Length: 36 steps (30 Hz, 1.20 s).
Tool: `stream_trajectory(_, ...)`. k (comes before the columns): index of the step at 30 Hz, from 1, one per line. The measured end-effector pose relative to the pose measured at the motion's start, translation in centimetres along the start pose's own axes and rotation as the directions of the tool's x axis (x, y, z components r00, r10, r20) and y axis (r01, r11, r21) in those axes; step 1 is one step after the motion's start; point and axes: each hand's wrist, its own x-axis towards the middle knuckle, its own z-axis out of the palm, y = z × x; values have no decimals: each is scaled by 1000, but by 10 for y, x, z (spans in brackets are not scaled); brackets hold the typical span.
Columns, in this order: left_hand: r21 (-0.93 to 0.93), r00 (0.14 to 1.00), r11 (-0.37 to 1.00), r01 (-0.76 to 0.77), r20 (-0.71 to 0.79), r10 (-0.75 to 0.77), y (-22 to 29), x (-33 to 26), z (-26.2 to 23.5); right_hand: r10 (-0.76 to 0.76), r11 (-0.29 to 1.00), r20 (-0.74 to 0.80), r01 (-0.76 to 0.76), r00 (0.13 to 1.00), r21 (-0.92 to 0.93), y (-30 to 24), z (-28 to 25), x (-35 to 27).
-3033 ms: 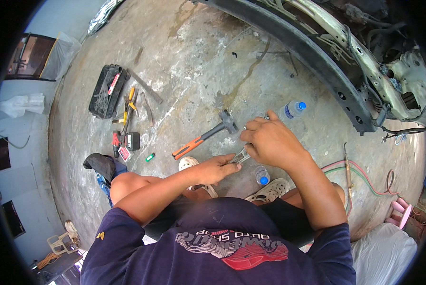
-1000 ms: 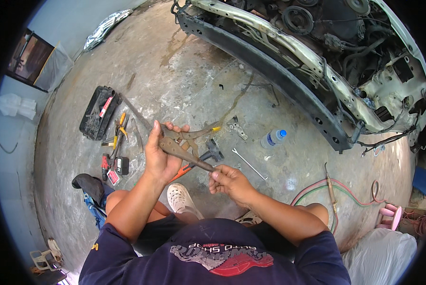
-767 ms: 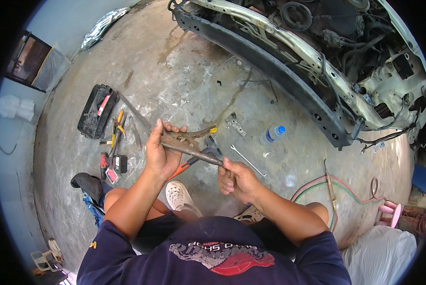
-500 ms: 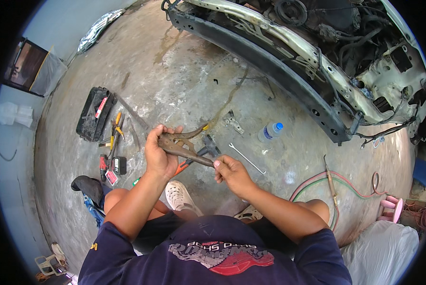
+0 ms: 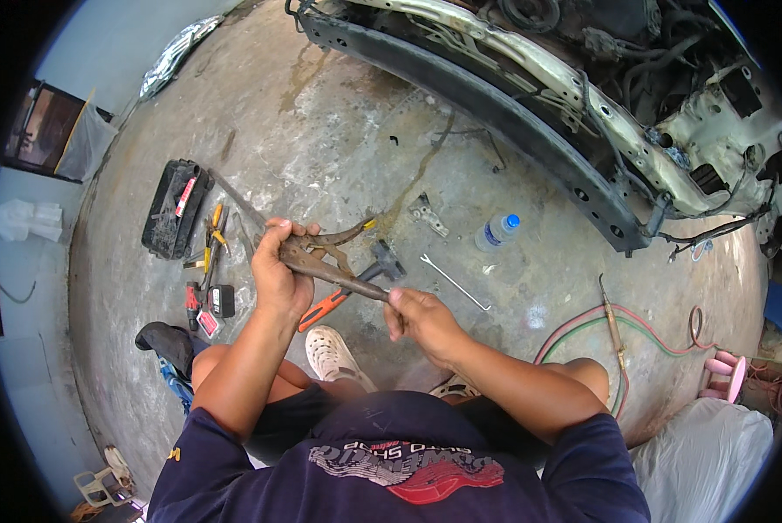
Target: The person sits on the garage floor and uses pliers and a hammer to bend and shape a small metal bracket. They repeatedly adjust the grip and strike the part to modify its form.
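Note:
Rusty brown locking pliers (image 5: 326,268) lie across both my hands, above the floor and between my knees. My left hand (image 5: 279,272) is closed around their jaw end, so the jaws are mostly hidden. With thumb and fingers my right hand (image 5: 419,321) pinches the far end of the long handle. The release-lever side, with a yellow tip, points away to the right and stands apart from the long handle. Below the pliers on the floor lies a hammer (image 5: 324,309) with an orange and black handle and a dark head, partly covered by them.
Ahead right stands a stripped car front with a black bumper beam (image 5: 487,105). On the floor are a long thin wrench (image 5: 455,283), a water bottle (image 5: 497,232), a metal bracket (image 5: 428,215), a black tray (image 5: 171,213), a cordless drill (image 5: 192,301) and a torch with hoses (image 5: 613,329).
Both hands have shifted slightly left and away from me with the locking pliers. More of the hammer now shows below them. The grip of each hand looks unchanged.

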Motion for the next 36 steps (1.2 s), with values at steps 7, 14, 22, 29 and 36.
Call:
stream_trajectory(7,115,998,992,56,-10,-55,-5,0,11,-361,241,-22,70,932,-968,-19,-6,-15)
stream_trajectory(14,380,898,841,385,57,-436,-74,-1,67,-198,68,9,23,980,-997,-40,-19,-32)
stream_trajectory(22,516,551,595,617,257,-794,-159,-12,110,-354,224,-222,-149,909,-963,-33,-51,-101)
stream_trajectory(29,979,575,165,-117,202,-792,-240,84,74,-162,878,-431,-70,888,-474,4,-76,-151)
stream_trajectory(36,552,714,-459,-696,466,-523,-331,193,4,-37,964,-561,177,827,196,43,-48,-156)
